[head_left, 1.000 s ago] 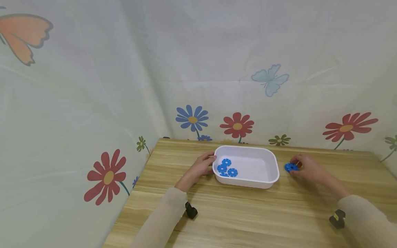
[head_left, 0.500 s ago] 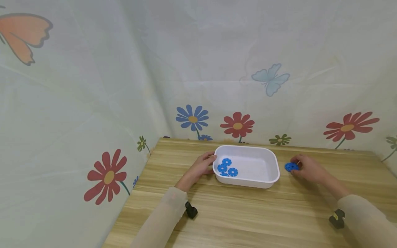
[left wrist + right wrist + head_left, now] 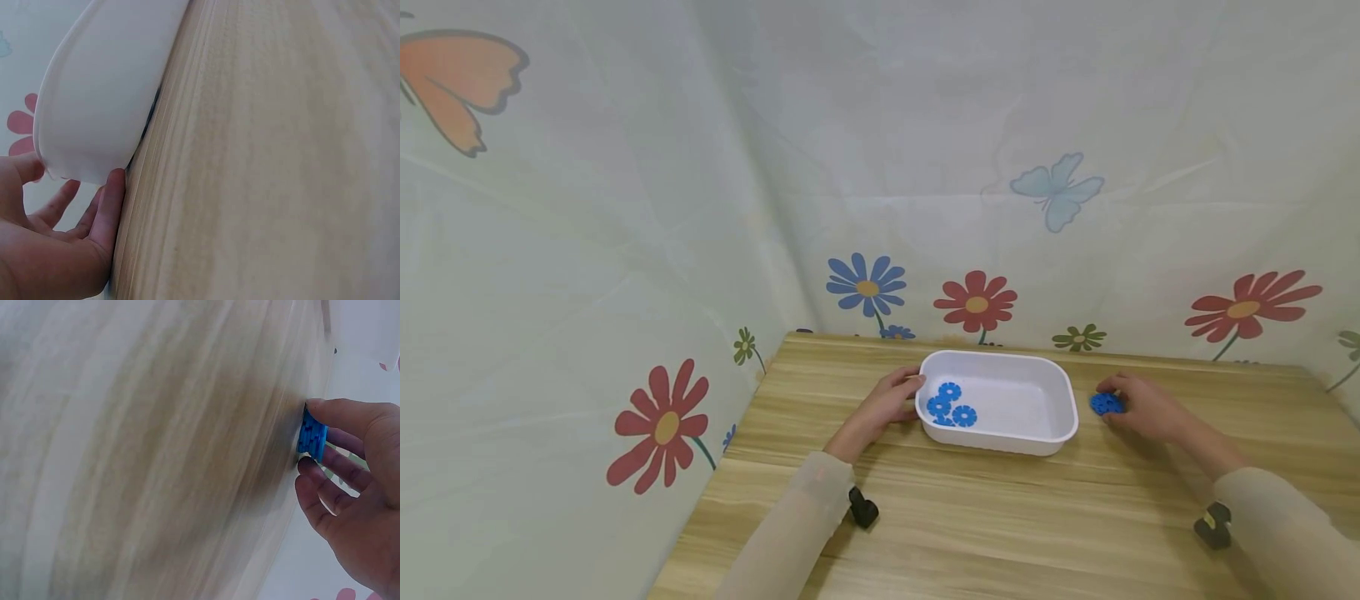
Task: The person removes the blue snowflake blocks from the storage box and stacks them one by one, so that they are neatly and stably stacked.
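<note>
A white plastic tray (image 3: 1000, 438) stands on the wooden table. My left hand (image 3: 882, 402) holds its left end, with the thumb at the rim and the other fingers against the outer wall; in the left wrist view the tray's outer wall (image 3: 106, 87) rises beside the fingertips. Several blue snowflake discs (image 3: 964, 416) lie flat inside, gathered at the left end. To the right of the tray, my right hand (image 3: 1150, 407) pinches a small stack of blue snowflake discs (image 3: 312, 434) between thumb and fingers, low at the tabletop. The discs' edges show layered in the right wrist view.
The wooden table (image 3: 985, 517) runs back to a pale wall sheet (image 3: 895, 167) printed with flowers and butterflies. This sheet also lines the left side. A black wrist mount (image 3: 862, 508) sits by the left sleeve, another black mount (image 3: 1213, 527) by the right.
The blue discs at my right fingertips look slightly turned. My left hand and the tray keep their places; the whole head view has shifted a little.
</note>
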Available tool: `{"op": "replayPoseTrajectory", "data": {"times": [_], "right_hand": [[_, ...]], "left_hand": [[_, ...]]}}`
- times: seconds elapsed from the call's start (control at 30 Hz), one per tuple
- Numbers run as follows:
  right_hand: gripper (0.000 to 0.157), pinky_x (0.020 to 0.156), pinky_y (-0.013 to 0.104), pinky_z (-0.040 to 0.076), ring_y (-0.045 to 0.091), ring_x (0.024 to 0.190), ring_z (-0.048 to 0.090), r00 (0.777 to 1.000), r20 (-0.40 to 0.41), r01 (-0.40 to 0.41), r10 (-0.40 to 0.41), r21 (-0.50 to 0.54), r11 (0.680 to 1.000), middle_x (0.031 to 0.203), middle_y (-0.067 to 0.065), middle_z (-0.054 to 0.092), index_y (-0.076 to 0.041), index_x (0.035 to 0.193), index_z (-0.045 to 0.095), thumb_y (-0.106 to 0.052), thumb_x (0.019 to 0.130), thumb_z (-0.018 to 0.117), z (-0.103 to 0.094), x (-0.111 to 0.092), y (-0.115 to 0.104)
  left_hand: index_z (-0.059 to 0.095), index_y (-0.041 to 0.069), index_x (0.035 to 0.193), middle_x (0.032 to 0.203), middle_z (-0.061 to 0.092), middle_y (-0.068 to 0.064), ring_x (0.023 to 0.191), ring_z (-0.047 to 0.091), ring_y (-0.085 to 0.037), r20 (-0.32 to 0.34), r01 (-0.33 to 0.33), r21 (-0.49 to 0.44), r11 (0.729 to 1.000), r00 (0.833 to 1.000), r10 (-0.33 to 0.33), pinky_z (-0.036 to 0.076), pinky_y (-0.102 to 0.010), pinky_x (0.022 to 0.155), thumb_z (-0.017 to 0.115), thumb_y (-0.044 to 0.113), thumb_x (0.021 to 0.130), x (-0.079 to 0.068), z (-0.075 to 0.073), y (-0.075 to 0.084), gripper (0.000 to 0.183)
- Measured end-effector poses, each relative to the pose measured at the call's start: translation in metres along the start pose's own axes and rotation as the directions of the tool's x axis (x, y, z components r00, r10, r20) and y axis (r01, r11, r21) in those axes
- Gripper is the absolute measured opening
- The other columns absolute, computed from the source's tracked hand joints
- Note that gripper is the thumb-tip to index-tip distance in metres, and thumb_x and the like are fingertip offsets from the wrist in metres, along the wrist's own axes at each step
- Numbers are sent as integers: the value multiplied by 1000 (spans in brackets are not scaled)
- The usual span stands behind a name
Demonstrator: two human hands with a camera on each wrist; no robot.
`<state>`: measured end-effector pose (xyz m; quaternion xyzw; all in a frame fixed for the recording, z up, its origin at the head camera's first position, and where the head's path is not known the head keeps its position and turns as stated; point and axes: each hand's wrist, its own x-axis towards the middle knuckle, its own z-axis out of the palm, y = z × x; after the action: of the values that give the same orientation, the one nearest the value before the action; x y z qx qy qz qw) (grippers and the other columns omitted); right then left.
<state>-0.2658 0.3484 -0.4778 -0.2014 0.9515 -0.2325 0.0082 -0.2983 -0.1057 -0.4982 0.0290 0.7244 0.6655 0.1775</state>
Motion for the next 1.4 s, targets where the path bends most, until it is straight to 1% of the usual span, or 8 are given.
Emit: {"op": "replayPoseTrajectory", "data": {"times": [0.17, 0.4, 0.53, 0.67, 0.83, 1.17, 1.27, 1.4], "right_hand": [[41, 89, 62, 58, 36, 97, 65, 999, 18, -27, 27, -13, 1000, 113, 24, 69, 9, 121, 69, -9, 88, 85, 0, 3, 1], [43, 85, 59, 58, 33, 93, 65, 1000, 19, -14, 15, -44, 999, 109, 21, 71, 8, 119, 70, -12, 86, 88, -2, 5, 2], [44, 89, 64, 57, 38, 98, 66, 1000, 23, 0, 1, -51, 999, 115, 24, 70, 6, 122, 70, -13, 87, 88, -4, 4, -1], [40, 94, 67, 54, 43, 106, 66, 999, 36, 23, -20, -62, 998, 120, 25, 69, 3, 122, 71, -11, 88, 86, -5, 4, -4], [36, 94, 67, 54, 43, 109, 66, 999, 48, 29, -26, -68, 997, 121, 24, 69, 1, 120, 73, -11, 88, 86, -5, 6, -3], [35, 92, 64, 56, 40, 103, 68, 997, 28, 71, -69, -79, 994, 114, 21, 71, 3, 115, 75, -11, 85, 88, -6, 8, -2], [39, 89, 62, 57, 39, 100, 68, 997, 24, 80, -78, -81, 994, 112, 22, 71, 6, 115, 74, -12, 84, 89, -7, 8, -1], [44, 85, 58, 59, 35, 95, 67, 998, 17, 64, -63, -72, 995, 108, 20, 71, 9, 116, 72, -12, 82, 90, -8, 7, 1]], "left_hand": [[52, 12, 155, 149, 57, -15, 130, 61, -28, 3, 1, -12, 1000, 1000, -1, 61, -41, 96, 60, 38, 109, 0, 0, -1, 53], [53, 14, 155, 148, 57, -13, 126, 64, -25, -5, 15, -16, 1000, 1000, -15, 62, -39, 94, 61, 40, 109, 2, 0, -1, 53], [53, 14, 155, 149, 57, -13, 122, 66, -25, -10, 19, -12, 1000, 1000, -19, 62, -39, 94, 62, 40, 108, 2, 0, -1, 54], [53, 14, 155, 149, 56, -13, 120, 67, -24, -10, 16, -9, 1000, 1000, -16, 62, -38, 93, 62, 41, 108, 3, 0, -2, 54], [54, 14, 154, 149, 56, -14, 119, 67, -25, -10, 15, -10, 1000, 1000, -15, 62, -38, 93, 63, 40, 108, 2, 0, -1, 54], [54, 14, 154, 149, 56, -13, 123, 65, -25, -16, 10, -3, 1000, 1000, -10, 62, -38, 93, 61, 40, 109, 1, 0, -1, 53], [54, 14, 154, 149, 57, -13, 125, 64, -26, -17, 12, 0, 1000, 1000, -12, 62, -38, 93, 62, 40, 108, 1, 1, -1, 54], [53, 14, 155, 150, 56, -13, 128, 62, -26, -16, 19, -6, 1000, 1000, -19, 62, -38, 94, 61, 40, 109, 1, 0, 0, 54]]}}
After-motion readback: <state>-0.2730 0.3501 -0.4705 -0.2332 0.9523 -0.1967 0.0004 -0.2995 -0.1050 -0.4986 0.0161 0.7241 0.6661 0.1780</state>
